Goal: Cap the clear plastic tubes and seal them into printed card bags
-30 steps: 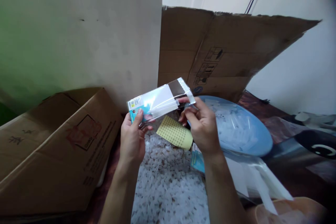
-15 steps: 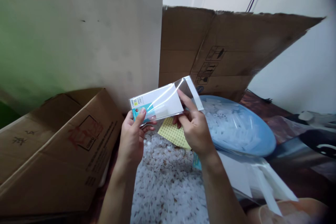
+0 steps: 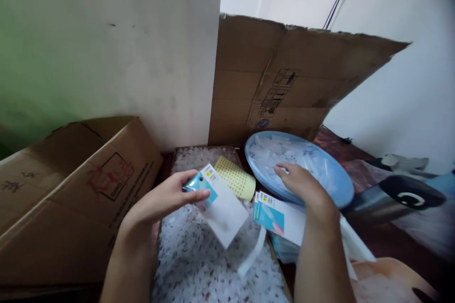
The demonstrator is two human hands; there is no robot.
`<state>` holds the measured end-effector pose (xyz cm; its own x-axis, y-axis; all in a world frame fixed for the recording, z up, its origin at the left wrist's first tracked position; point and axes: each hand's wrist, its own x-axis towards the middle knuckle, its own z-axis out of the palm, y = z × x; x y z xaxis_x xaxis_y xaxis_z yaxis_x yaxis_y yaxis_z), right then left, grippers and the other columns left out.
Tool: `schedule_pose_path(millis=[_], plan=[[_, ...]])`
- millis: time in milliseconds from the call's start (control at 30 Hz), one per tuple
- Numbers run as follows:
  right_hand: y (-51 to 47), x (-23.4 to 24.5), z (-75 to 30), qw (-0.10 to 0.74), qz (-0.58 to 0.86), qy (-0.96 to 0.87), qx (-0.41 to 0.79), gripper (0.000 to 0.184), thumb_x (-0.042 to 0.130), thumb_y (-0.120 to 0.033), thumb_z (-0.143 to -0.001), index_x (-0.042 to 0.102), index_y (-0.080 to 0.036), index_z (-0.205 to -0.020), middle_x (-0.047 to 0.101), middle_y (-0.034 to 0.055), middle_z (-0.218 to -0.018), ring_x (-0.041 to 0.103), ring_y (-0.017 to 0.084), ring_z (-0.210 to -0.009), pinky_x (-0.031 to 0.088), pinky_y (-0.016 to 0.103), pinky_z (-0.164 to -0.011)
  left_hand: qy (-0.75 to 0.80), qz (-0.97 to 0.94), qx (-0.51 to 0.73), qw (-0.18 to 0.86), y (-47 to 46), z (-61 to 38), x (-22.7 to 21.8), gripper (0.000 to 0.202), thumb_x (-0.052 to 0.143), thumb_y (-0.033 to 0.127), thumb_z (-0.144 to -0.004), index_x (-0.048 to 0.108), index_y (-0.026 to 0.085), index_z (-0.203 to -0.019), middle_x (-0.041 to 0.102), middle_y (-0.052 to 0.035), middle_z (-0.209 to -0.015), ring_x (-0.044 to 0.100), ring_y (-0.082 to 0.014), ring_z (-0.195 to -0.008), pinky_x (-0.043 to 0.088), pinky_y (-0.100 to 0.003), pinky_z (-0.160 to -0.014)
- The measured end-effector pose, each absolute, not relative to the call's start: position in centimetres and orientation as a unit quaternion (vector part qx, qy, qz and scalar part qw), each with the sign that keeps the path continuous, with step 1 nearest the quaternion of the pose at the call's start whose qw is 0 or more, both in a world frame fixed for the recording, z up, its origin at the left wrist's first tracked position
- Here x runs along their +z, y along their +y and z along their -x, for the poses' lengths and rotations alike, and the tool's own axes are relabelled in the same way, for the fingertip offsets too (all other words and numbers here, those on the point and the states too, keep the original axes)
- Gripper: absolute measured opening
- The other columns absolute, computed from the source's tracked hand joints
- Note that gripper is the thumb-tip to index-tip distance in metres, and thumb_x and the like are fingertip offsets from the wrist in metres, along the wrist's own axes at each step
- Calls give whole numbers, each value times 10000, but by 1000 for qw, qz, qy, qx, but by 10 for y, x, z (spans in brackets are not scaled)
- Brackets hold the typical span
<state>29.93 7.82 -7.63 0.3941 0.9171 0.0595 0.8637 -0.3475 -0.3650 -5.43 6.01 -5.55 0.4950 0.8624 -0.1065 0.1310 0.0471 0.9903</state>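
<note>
My left hand (image 3: 167, 197) pinches the top of a clear sleeve with a white and teal card (image 3: 220, 201) inside, holding it low over a tray of small white plastic pieces (image 3: 199, 265). My right hand (image 3: 298, 182) reaches into the blue basin (image 3: 339, 180) of clear white plastic parts, fingers curled down onto them. What the fingertips touch or hold is not visible. A yellow dotted sheet (image 3: 236, 181) lies just behind the sleeve. A stack of similar teal cards in sleeves (image 3: 275, 215) lies under my right wrist.
A closed cardboard box (image 3: 71, 189) stands at the left. An opened cardboard flap (image 3: 284, 75) leans against the wall behind the basin. A dark rounded object (image 3: 391, 194) lies at the right, and an orange container's rim (image 3: 391, 274) shows at bottom right.
My right hand let go of the sleeve and moved right into the blue basin. My left hand lowered the sleeve toward the tray. The view tipped downward.
</note>
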Motion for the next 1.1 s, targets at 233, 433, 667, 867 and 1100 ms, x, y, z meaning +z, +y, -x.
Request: schedule_pose_path(millis=[233,433,667,867,1100], plan=[[83,-107,-331,88,856,-502,84,312,586,-385,-931,852,-241,-1007,772,175,-1189,698,410,-1166,529,592,-976,330,-757,-8,564,64,47,-67,378,924,528,-632,782,205,-766,713,7,-706,610,-178,-661,387,-236,-576],[88,-108,-324,86,847,-517,90,276,627,-434,-886,837,-258,-857,808,141,-1006,727,409,-1056,516,658,-950,495,-803,71,326,65,4,-91,231,824,310,-781,841,221,-994,803,-89,-1022,723,-279,-958,474,-303,-775],[85,-98,-317,122,843,-520,67,256,656,-454,-842,820,-262,-803,797,136,-852,738,409,-946,498,687,-919,490,-815,84,296,57,-34,-114,314,783,114,-771,806,182,-1077,771,-138,-1127,709,-315,-1063,495,-347,-874],[79,-74,-311,183,834,-520,37,422,600,-420,-879,784,-228,-1207,794,136,-1020,737,348,-949,542,480,-867,438,-833,109,320,51,-47,-106,295,856,352,-812,800,201,-1059,774,-109,-1064,714,-283,-985,475,-324,-787],[72,-54,-279,354,739,-572,50,423,694,-419,-800,794,-205,-1151,751,84,-867,711,284,-843,525,413,-810,334,-875,134,323,38,-73,-104,236,706,394,-957,820,191,-918,799,-122,-920,739,-274,-844,440,-331,-682]])
